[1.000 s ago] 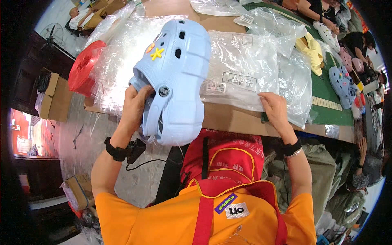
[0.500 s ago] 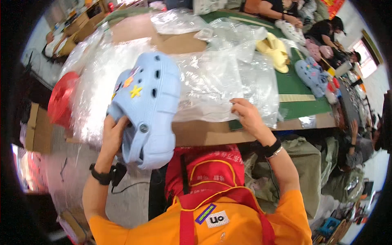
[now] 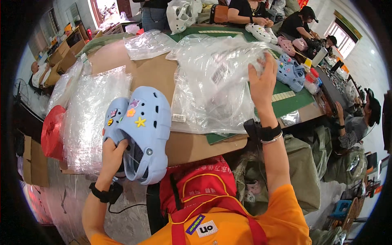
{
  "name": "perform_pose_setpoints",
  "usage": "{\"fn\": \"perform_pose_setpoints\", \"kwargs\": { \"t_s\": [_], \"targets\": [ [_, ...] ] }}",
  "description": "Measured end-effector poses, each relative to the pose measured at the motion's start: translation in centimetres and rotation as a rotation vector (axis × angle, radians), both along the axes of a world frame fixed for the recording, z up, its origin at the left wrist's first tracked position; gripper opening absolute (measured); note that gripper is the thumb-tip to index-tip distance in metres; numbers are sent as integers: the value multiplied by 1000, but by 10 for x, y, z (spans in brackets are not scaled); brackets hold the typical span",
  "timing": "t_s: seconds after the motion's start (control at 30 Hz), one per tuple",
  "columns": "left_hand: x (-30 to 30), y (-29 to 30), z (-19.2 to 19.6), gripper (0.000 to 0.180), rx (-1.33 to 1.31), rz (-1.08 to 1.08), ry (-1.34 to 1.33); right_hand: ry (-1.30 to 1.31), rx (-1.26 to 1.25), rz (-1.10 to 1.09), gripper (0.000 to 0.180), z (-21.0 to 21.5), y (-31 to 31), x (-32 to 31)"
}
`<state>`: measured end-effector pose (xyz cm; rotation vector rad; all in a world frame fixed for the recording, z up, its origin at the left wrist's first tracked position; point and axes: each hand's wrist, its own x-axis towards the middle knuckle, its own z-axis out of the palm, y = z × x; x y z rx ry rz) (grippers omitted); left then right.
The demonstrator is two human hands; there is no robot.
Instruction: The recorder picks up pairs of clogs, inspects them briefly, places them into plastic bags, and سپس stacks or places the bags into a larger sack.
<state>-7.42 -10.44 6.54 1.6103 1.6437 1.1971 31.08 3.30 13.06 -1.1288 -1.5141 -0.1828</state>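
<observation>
A pair of light blue clogs (image 3: 148, 116) with colourful charms, a yellow starfish among them, is gripped at the heel end by my left hand (image 3: 113, 157). The clogs are held side by side, toes away from me, over the table's near edge. My right hand (image 3: 263, 79) reaches out over the right side of the table with thumb and fingers apart. Its fingertips are at the far right edge of a clear plastic bag (image 3: 204, 94) spread across the table; whether they touch it I cannot tell.
Stacked clear bags (image 3: 96, 118) and a red roll (image 3: 53, 132) lie at left. Cardboard (image 3: 151, 75) covers part of the green tabletop. Another blue clog pair (image 3: 290, 73) sits at right, white clogs (image 3: 261, 33) beyond. Several people work around the table.
My right hand has moved forward from the near edge, and the plastic now spreads farther right, where the yellow slippers showed before. The blue clogs have come slightly lower.
</observation>
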Motion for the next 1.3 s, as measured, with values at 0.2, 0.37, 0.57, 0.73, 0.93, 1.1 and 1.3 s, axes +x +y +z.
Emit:
{"fn": "perform_pose_setpoints", "kwargs": {
  "t_s": [0.2,0.37,0.57,0.73,0.93,1.1,1.3],
  "targets": [
    [0,35,-40,30,-33,-42,222,-346,-31,135,42,-20,10,-30],
    [24,43,-30,38,-125,-88,526,-506,-204,209,44,-65,2,-36],
    [36,45,-17,46,-332,-115,673,-696,-200,134,52,-79,-12,-41],
    [41,44,-10,51,-342,-103,756,-739,-202,114,54,-90,-17,-43],
    [34,47,-24,44,-292,-134,672,-741,-213,96,55,-96,-22,-49],
    [23,51,-29,38,-208,-135,591,-737,-223,95,57,-100,-23,-40],
    [15,26,-31,29,-141,-247,290,-703,-409,106,65,-95,-29,-37]
  ]
}}
